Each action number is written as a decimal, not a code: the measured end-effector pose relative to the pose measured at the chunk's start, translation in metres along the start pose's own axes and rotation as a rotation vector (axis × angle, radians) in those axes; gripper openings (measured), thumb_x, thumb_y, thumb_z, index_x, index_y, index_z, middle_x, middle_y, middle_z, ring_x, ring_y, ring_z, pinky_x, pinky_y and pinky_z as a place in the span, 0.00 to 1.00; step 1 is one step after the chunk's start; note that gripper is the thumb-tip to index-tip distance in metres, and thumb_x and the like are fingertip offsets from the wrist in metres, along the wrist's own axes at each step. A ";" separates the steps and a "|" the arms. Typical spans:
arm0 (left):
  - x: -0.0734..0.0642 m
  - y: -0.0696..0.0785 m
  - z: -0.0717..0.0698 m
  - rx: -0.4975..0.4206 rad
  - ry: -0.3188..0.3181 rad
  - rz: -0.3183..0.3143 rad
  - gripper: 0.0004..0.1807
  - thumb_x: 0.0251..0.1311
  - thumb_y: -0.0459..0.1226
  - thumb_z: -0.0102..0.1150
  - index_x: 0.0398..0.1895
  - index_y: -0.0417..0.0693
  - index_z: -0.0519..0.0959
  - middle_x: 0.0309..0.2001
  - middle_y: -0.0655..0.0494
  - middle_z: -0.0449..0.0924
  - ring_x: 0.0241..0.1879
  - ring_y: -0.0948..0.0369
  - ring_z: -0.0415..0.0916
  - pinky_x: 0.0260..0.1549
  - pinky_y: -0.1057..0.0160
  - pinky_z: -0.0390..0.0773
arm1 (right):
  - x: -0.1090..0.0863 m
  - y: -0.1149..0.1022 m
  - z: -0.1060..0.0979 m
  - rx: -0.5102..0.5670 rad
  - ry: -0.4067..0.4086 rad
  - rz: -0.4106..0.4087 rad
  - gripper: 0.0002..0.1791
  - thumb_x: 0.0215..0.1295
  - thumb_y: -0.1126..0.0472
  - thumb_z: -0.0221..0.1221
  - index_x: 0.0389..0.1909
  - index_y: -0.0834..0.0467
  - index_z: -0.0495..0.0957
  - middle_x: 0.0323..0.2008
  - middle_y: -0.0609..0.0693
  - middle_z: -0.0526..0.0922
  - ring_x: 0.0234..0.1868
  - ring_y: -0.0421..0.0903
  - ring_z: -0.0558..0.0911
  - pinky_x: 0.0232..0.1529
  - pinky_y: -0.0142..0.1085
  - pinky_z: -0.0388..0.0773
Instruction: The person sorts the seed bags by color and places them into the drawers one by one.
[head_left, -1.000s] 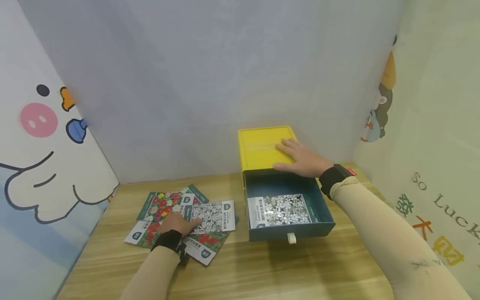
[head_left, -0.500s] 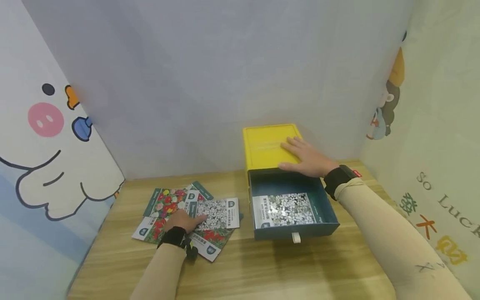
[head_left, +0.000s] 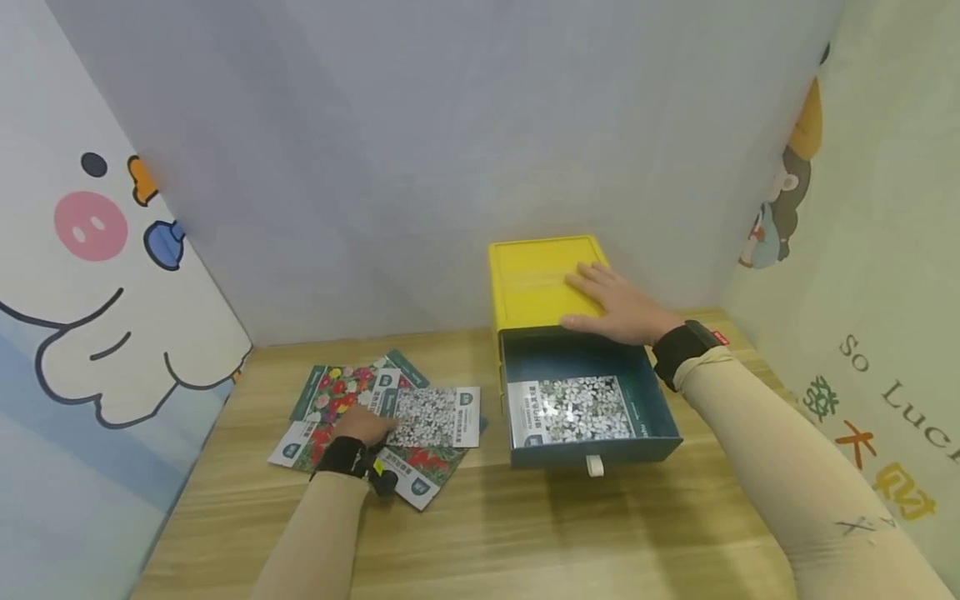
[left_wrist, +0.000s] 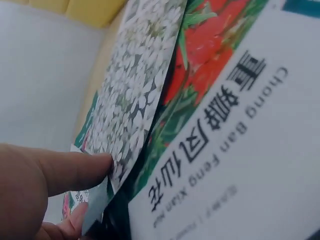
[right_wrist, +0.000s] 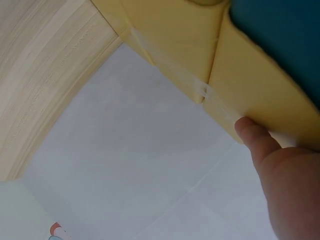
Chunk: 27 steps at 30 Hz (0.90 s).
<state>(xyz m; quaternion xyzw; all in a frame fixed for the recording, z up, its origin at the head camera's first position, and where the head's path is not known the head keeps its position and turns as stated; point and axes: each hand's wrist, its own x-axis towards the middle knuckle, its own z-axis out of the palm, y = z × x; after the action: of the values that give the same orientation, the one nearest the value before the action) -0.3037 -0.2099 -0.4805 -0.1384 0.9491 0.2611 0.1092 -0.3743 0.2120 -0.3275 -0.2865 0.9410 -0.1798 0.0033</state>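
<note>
In the head view my left hand [head_left: 362, 425] is at the left end of a seed packet [head_left: 435, 417] with white flowers, atop a fanned pile. The left wrist view shows the thumb on that end and a fingertip lower at its edge, pinching it. Beneath lie a red-flower packet [left_wrist: 210, 45] and a mixed-colour flower packet [head_left: 341, 392]. My right hand [head_left: 618, 307] rests spread on the top of a yellow box [head_left: 536, 283]. Its dark teal drawer [head_left: 596, 454] is pulled out and holds another white-flower seed packet [head_left: 581, 408].
The wooden table [head_left: 480, 542] bears the packets at left and the box at right. A grey wall [head_left: 360, 167] stands close behind. Cartoon-printed panels flank the table, a bird-like figure [head_left: 90, 292] at left. A white pull tab [head_left: 595, 465] hangs from the drawer's front.
My left thumb has drawn back to the white-flower packet's left end from farther over its picture. The right hand stays on the box. The head view has shifted slightly.
</note>
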 end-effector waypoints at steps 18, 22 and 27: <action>0.001 -0.005 -0.010 -0.475 -0.071 0.066 0.13 0.61 0.39 0.51 0.35 0.35 0.77 0.24 0.50 0.70 0.20 0.57 0.68 0.22 0.61 0.70 | 0.000 -0.002 -0.003 0.008 -0.005 0.010 0.46 0.63 0.34 0.54 0.75 0.54 0.52 0.75 0.58 0.45 0.75 0.57 0.40 0.68 0.60 0.41; -0.006 -0.006 -0.013 -0.674 -0.089 0.039 0.13 0.62 0.37 0.51 0.41 0.34 0.76 0.30 0.52 0.71 0.18 0.62 0.70 0.21 0.66 0.74 | 0.000 -0.001 -0.001 -0.004 -0.003 0.009 0.46 0.63 0.34 0.53 0.75 0.54 0.52 0.75 0.58 0.46 0.75 0.57 0.41 0.69 0.59 0.41; -0.023 -0.001 -0.023 -0.808 -0.092 0.092 0.14 0.65 0.34 0.48 0.46 0.30 0.72 0.36 0.51 0.68 0.20 0.64 0.70 0.24 0.66 0.76 | 0.000 0.001 0.000 -0.002 -0.006 0.012 0.46 0.63 0.34 0.53 0.75 0.53 0.52 0.75 0.57 0.46 0.75 0.56 0.40 0.69 0.59 0.41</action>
<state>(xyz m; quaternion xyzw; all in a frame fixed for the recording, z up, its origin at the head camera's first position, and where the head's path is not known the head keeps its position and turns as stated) -0.2853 -0.2181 -0.4552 -0.1155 0.7695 0.6234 0.0766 -0.3750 0.2123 -0.3276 -0.2816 0.9428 -0.1781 0.0069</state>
